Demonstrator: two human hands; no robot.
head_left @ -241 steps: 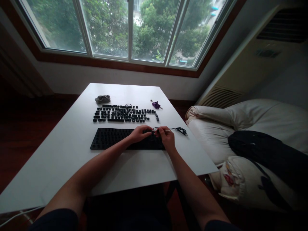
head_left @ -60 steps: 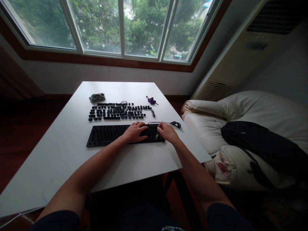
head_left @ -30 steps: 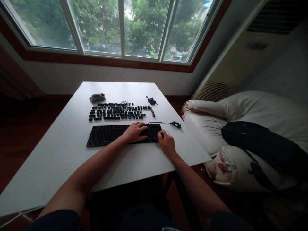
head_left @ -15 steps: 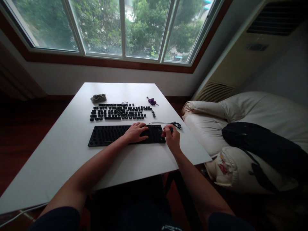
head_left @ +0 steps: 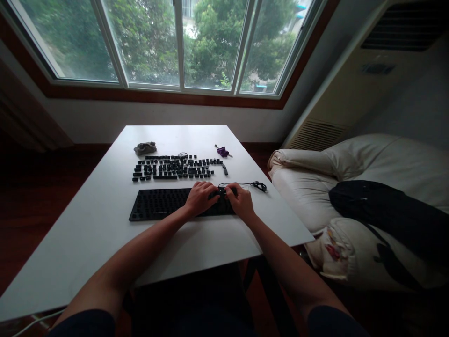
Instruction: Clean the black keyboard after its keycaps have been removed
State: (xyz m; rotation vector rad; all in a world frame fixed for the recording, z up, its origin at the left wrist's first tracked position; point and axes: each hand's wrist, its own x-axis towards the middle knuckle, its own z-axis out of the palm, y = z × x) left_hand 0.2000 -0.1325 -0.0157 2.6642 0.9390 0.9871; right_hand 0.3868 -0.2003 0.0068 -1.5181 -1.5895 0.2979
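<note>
A black keyboard lies on the white table, with many of its keycaps off. My left hand rests on its right half, thumb apart from the fingers and nothing visible in its grasp. Close beside it, my right hand is closed in a pinch over the keyboard's right part. Something small and dark shows at those fingertips, too small to name. Behind the keyboard, loose black keycaps stand in rough rows.
A grey cloth lies at the table's back left, and a small purple item at the back right. The coiled black cable sits right of the keyboard. A cream sofa bearing a black bag stands to the right.
My right hand has moved left along the keyboard, from its right end to beside my left hand. My left hand has shifted only slightly. The view has tilted a little.
</note>
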